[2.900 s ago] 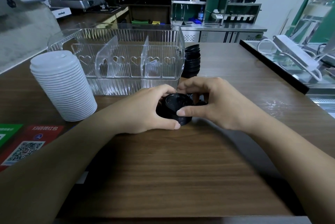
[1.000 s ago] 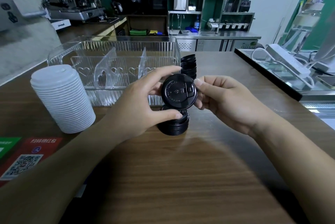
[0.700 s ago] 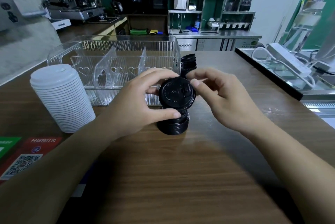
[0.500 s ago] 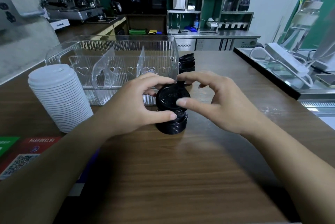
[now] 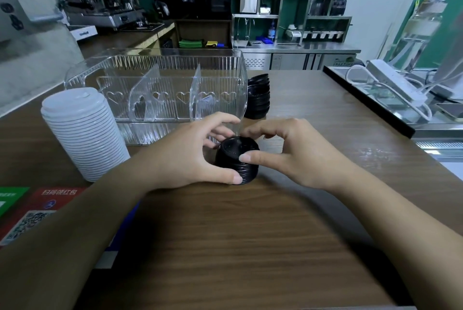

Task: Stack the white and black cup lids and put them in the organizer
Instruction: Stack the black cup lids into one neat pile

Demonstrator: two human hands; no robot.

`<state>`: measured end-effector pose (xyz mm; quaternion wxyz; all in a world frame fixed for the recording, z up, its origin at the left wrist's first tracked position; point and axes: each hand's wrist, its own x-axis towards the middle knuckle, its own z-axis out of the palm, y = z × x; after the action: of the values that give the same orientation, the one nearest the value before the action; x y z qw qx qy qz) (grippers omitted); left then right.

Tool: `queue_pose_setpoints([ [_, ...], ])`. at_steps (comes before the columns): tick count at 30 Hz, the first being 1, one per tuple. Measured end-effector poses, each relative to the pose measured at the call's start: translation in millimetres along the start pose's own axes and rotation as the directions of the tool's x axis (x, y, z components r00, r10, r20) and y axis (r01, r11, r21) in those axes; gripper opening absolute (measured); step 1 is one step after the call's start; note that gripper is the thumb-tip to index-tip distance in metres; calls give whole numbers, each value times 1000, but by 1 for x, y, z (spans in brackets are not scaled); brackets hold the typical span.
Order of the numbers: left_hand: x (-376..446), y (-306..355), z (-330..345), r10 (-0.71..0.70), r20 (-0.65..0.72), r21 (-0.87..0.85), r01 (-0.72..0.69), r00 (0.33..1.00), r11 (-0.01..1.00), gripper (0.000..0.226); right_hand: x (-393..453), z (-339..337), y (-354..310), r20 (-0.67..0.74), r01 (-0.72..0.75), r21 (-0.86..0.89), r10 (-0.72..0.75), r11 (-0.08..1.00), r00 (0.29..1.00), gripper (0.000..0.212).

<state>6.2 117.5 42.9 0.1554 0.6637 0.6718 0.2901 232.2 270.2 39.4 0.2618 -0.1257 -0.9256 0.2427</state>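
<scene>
Stickers (image 5: 37,209), red and green, lie at the far left edge of the table (image 5: 250,247). Next to them stands the white lid stack (image 5: 84,131), tall and upright, not yet in the organizer. Behind it and to its right sits the clear organizer (image 5: 162,94), a ribbed box with two dividers that make three compartments, all without lids as far as the clear walls show.

Just in front of the organizer's right end, the left hand (image 5: 198,156) grips the near black lid stack (image 5: 236,159) from the left, thumb at the bottom rim and fingers curled round the far side. The right hand (image 5: 288,156) meets it from the right: thumb pressed on the upper edge, fingers arched over the back, so both hands pinch the same short stack, which rests on the table with its axis upright. A second black lid stack (image 5: 258,96) stands further back, touching or just beside the organizer's right wall.

By my reading, the top lid is being seated and the stack squared. The organizer lies straight ahead and slightly left of the held stack, so the left hand is nearer its compartments; the stack would have to rise over the front wall while kept upright. The right hand is nearer the far black stack.
</scene>
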Motion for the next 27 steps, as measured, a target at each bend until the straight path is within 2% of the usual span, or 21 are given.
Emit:
queue_pose_setpoints([
  [6,3,-11,11,-31,38,38,29,999,999,107,0,2,0,13,3,-5,-3,1000,1000,41],
  [19,3,-9,13,-47,79,-27,50,996,998,99,0,1,-3,120,-6,15,4,1000,993,41],
  [23,3,-7,12,-41,83,-77,48,996,996,87,1,2,-4,88,-30,56,25,998,996,46],
  [27,3,-8,12,-36,50,-97,40,998,994,73,1,4,1,71,-72,198,59,978,996,45],
])
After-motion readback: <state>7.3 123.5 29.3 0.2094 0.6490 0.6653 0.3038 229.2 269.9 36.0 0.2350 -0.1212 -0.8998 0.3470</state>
